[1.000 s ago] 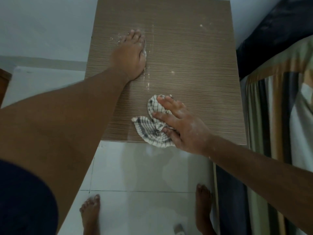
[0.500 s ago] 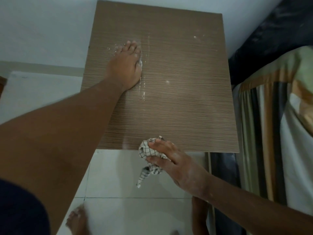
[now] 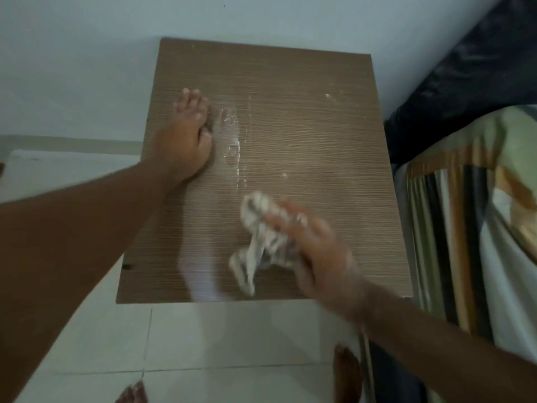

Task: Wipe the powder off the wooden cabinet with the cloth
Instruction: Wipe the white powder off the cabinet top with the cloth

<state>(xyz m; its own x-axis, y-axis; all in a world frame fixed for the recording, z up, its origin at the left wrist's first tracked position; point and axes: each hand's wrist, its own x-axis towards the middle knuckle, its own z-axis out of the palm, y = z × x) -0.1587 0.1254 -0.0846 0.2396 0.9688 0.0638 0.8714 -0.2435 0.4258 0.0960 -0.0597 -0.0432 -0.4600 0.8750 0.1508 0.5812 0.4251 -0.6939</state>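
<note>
Hands: the right hand [image 3: 316, 251] is closed around the cloth [image 3: 258, 245], bunched under the fingers and pressed on the cabinet [image 3: 305, 135] top, near the front edge and right of centre. The left hand [image 3: 186, 141] lies open, palm down, on the left part of the surface, gripping nothing. The right hand is blurred, so exact finger placement cannot be told

Risks:
- The powder [image 3: 235, 141] forms a thin streak just beside the left hand; a short stroke would likely leave it in place
- Stray specks [image 3: 328, 96] sit toward the far right; these are easy to miss
- A stroke toward the front edge would likely drop powder onto the tiled floor [image 3: 218, 338]
- The left palm could smear powder as it shifts

Materials: the cloth is soft, crumpled, pale with dark checks. The cabinet top is flat, rectangular, brown with fine horizontal grain. The floor tiles are glossy and white. A striped bed cover [image 3: 465, 213] lies to the right
</note>
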